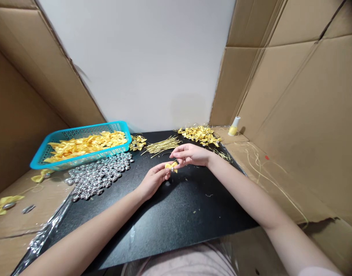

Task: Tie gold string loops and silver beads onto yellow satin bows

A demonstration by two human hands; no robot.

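Note:
Over the middle of a black mat point(176, 214), my left hand point(152, 180) pinches a small yellow ribbon bow point(171, 166) with a silver bead at its centre. My right hand point(190, 154) is closed just above and to the right of the bow, fingertips pinched at it, seemingly on a thin gold wire that is too fine to make out. Both forearms reach in from the bottom of the view.
A teal basket point(78, 134) of yellow bows stands at the left. In front of it lies a pile of silver beads point(99, 174). Gold wires point(162, 145), finished bows point(200, 135) and a small bottle point(233, 126) are behind. Cardboard walls enclose both sides.

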